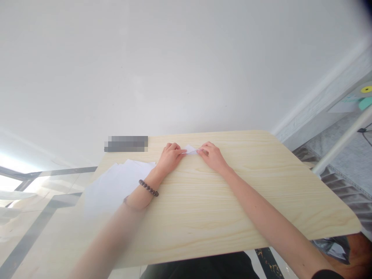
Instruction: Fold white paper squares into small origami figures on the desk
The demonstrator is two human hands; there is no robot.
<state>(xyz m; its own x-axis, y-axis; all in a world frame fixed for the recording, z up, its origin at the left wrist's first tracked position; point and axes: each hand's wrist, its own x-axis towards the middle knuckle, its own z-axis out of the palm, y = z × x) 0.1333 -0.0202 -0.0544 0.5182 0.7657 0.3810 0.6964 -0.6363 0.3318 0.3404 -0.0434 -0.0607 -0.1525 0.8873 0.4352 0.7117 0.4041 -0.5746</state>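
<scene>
A small piece of folded white paper (pixel 191 149) is held between my two hands, just above or on the far middle of the wooden table (pixel 203 217). My left hand (pixel 171 157) pinches its left end between thumb and fingers. At the right end, my right hand (pixel 211 154) grips the paper the same way. The fingertips cover both ends, so only the middle shows, with a pointed upper edge. A dark bead bracelet (pixel 148 188) circles my left wrist.
Several loose white sheets (pixel 113 186) lie spread on the table's left side, partly under my left forearm. A blurred-out grey block (pixel 126 143) covers the far left corner. The white wall (pixel 186 69) rises behind the table. A pale pole (pixel 343 141) stands at the right.
</scene>
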